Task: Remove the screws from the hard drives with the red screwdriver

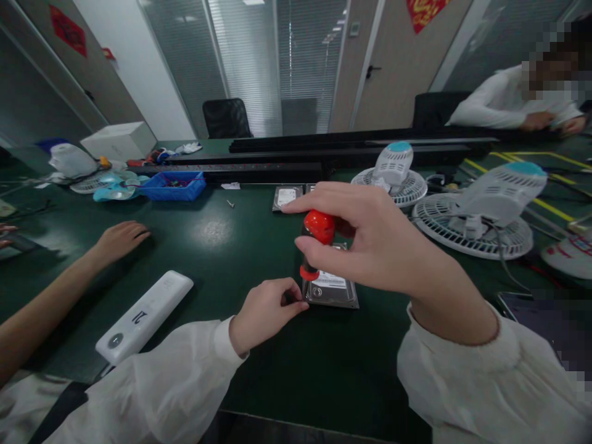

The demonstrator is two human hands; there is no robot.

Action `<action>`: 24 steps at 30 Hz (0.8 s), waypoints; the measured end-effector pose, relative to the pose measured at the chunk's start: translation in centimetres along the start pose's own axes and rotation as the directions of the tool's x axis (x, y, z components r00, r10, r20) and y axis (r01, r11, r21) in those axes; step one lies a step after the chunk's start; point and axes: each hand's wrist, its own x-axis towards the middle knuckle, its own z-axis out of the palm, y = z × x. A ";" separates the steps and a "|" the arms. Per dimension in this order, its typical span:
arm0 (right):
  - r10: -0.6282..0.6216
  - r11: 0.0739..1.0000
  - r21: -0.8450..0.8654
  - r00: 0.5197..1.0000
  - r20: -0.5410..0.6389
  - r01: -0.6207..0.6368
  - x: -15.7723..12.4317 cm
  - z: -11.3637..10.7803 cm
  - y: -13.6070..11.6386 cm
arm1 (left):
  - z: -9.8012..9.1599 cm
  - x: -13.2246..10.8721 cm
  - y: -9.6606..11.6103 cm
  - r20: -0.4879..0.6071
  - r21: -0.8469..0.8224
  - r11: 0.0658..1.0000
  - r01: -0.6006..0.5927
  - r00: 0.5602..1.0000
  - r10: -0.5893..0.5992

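A silver hard drive (pixel 340 298) with a white label lies flat on the dark green table in front of me. My right hand (pixel 379 240) grips a red and black screwdriver (pixel 319 227) from above, index finger stretched along the far side. The screwdriver stands nearly upright over the drive's left edge; its tip is hard to make out. My left hand (pixel 268 311) has thumb and fingers curled together at the drive's left side, touching its near-left corner. Beyond my right hand a second hard drive (pixel 285 197) lies partly hidden.
On the left are a white power bank (pixel 144 317), another person's forearm and hand (pixel 121 240), and a blue tray (pixel 173 187). A small screw (pixel 230 204) lies nearby. White fans (pixel 472 228) and a phone (pixel 546 333) occupy the right. Another person sits across the table.
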 end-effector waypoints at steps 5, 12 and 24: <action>0.034 0.999 -0.044 0.998 0.055 -0.032 0.0 -0.2 -0.2 | -0.1 0.1 0.1 0.003 0.002 1.000 -0.002 1.000 0.002; 0.097 0.994 -0.065 0.994 0.055 -0.093 -0.2 -0.6 -0.3 | -0.2 0.0 0.2 0.014 -0.001 1.000 0.014 1.000 -0.014; 0.135 0.983 -0.133 0.989 0.059 -0.126 -0.2 -0.5 -0.4 | 0.0 0.0 -0.1 0.016 -0.006 1.000 0.013 1.000 -0.013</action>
